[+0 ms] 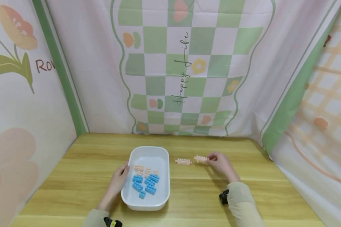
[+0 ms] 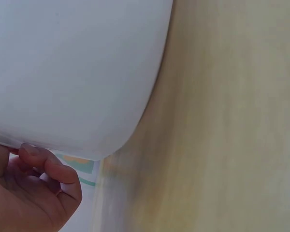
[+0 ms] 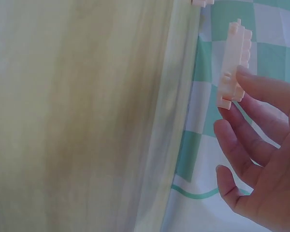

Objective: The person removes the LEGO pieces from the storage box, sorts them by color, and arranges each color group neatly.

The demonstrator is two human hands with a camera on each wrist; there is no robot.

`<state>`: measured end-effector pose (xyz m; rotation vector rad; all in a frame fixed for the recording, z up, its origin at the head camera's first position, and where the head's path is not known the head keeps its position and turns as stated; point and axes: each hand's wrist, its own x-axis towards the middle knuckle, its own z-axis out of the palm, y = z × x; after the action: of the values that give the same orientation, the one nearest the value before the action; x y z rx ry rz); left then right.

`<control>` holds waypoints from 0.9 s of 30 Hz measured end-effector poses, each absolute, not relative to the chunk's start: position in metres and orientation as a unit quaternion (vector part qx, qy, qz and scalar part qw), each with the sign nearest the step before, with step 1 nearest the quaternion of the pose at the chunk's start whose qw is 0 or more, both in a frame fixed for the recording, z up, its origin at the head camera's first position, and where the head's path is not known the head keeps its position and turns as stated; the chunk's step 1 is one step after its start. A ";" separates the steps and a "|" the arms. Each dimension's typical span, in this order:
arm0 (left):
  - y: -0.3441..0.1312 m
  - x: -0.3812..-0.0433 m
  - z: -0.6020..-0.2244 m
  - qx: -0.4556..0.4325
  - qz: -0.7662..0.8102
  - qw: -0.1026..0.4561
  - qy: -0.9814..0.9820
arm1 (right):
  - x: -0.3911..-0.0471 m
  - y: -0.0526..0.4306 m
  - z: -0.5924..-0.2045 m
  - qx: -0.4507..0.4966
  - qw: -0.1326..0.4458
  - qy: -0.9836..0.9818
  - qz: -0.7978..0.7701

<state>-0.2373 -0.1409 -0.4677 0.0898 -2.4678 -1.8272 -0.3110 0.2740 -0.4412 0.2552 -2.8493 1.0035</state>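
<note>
My right hand (image 1: 220, 161) pinches a pale peach toy-brick base (image 1: 201, 158) with studs and small side pegs between thumb and fingers. In the right wrist view this base (image 3: 233, 65) stands out past the thumb tip. A second peach base (image 1: 183, 161) of the same look lies on the table just left of it. My left hand (image 1: 118, 179) grips the left rim of a white plastic tub (image 1: 150, 203); the left wrist view shows curled fingers (image 2: 63, 176) at the tub's edge. Inside the tub are several blue bricks (image 1: 150, 189) and several smaller peach bricks (image 1: 138, 168).
The wooden table (image 1: 201, 198) ends at a hanging cloth (image 1: 201, 107) with green and white checks. Printed curtains (image 1: 45, 110) enclose both sides. Each wrist wears a small black camera (image 1: 224, 197).
</note>
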 end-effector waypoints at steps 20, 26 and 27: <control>-0.142 -0.239 -0.469 0.032 -0.594 0.033 -0.803 | -0.316 0.269 -0.441 0.079 -0.009 -0.947 0.311; -0.141 -0.237 -0.469 0.036 -0.594 0.033 -0.803 | -0.318 0.269 -0.444 0.059 -0.026 -0.944 0.324; -0.141 -0.237 -0.469 0.037 -0.594 0.032 -0.803 | -0.318 0.269 -0.444 0.057 -0.028 -0.944 0.325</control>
<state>-0.2372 -0.1407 -0.4687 0.1152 -2.4729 -1.8287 -0.3177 0.2687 -0.4444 0.1816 -3.0194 1.0393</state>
